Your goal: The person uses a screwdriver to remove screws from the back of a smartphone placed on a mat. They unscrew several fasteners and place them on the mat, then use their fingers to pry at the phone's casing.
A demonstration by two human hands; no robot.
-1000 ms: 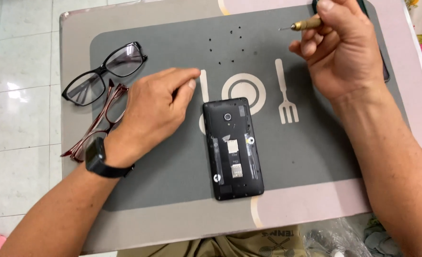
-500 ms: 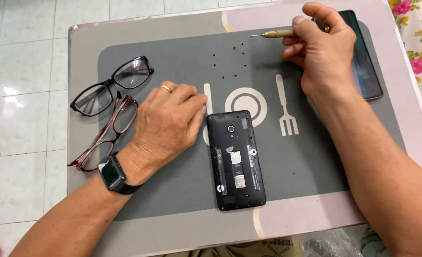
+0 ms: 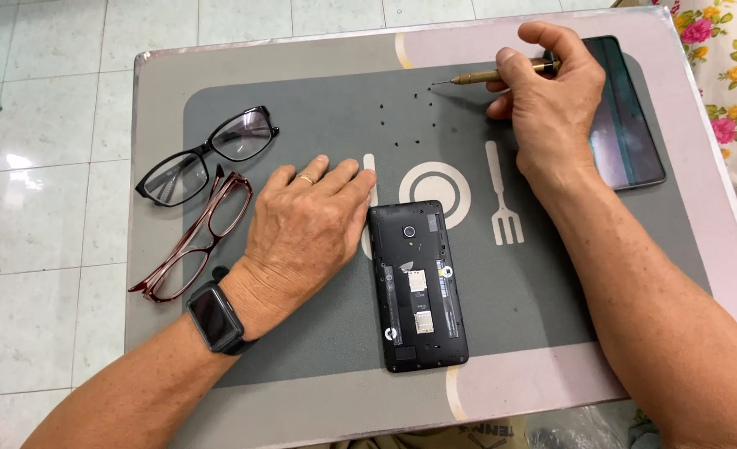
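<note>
Fingers grip screwdriver above black phone

On the table lies a placemat. The opened phone sits at its middle, small screws behind it. Two pairs of glasses lie left; another phone lies far right.

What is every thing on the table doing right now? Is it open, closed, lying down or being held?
phone: lying flat, back cover off, insides showing.
screwdriver: held, tip over the mat.
right hand: closed around the screwdriver.
left hand: flat on the mat, beside the phone.
black glasses: unfolded, lying down.
red glasses: unfolded, lying down.
small screws: loose on the mat.
dark panel: lying flat, under the right hand.
</note>
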